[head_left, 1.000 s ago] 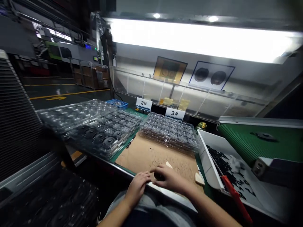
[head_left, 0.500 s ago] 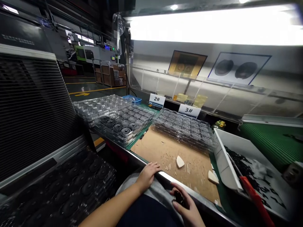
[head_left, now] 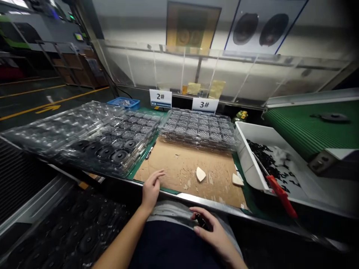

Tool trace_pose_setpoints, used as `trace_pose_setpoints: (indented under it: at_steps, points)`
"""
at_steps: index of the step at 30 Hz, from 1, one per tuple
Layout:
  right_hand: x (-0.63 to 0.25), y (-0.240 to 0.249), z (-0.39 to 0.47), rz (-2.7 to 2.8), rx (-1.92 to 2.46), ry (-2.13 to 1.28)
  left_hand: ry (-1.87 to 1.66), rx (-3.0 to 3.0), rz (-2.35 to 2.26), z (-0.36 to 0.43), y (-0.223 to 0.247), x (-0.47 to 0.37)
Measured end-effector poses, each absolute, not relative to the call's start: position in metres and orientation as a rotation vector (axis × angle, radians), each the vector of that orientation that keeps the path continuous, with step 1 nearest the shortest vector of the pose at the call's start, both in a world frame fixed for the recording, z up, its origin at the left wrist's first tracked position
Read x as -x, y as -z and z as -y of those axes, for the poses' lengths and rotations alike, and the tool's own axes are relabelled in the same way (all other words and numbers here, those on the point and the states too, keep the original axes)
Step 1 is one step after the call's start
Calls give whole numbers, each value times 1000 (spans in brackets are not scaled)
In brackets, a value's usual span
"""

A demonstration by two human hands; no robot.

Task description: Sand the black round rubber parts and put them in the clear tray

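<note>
My left hand (head_left: 151, 189) rests at the front edge of the table, its fingers stretched out over the near left corner of a cardboard sheet (head_left: 168, 158). Nothing is held in it. Low over my lap, my right hand (head_left: 211, 229) curls around a small black object (head_left: 202, 222), mostly hidden by the fingers, so its kind cannot be made out. Two pale wedge-shaped pieces lie on the cardboard: one wedge (head_left: 200, 174) near the middle, another wedge (head_left: 238, 179) at the right edge. A black pen (head_left: 149, 151) lies along the sheet's left side.
Clear plastic trays (head_left: 199, 127) are stacked behind the cardboard. Another tray stack (head_left: 134, 129) at left holds several black round parts (head_left: 120, 155). At right stand a white bin (head_left: 249, 164) with black scraps, a red-handled tool (head_left: 282, 196) across its rim, and a green conveyor (head_left: 303, 127).
The view has swung right and downward. My left hand has shifted left along the table edge, its fingers now over the cardboard corner. My right hand still holds the black object over my lap.
</note>
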State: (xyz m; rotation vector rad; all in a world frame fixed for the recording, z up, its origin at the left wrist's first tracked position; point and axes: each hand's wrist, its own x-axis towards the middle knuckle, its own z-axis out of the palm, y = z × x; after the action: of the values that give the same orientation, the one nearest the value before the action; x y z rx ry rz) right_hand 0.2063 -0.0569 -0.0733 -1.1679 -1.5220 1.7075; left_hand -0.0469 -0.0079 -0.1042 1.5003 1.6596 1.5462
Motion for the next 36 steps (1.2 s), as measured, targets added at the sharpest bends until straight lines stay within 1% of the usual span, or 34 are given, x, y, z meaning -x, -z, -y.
trace_pose_setpoints:
  at_steps: [4, 8, 12, 16, 19, 23, 26, 30, 32, 36]
  points:
    - [-203, 72, 48, 1466, 1172, -1734, -1525, -1263, -1663, 1, 93, 44]
    - [-197, 74, 31, 1403, 1189, -1653, -1364, -1089, -1534, 8, 78, 19]
    - [-193, 69, 6, 1439, 1335, -1348, -1148, -1011, -1298, 2, 68, -9]
    - [-184, 58, -15, 1599, 1415, -980, -993, -767, -903, -12, 69, -36]
    - [-180, 55, -24, 1676, 1408, -880, -1002, -576, -760, -20, 71, -54]
    - [-178, 53, -32, 1752, 1345, -934, -1006, -420, -813, -24, 68, -63]
    - [-171, 47, -36, 1863, 1260, -961, -1014, -366, -853, -27, 64, -54]
    - [-161, 36, -44, 2116, 1255, -928, -1031, -236, -873, -36, 58, -29]
    - [-162, 39, -49, 2157, 1325, -881, -1094, -174, -851, -43, 57, -15]
    - [-174, 71, -59, 1944, 1738, -641, -1218, -139, -817, -54, 55, 6]
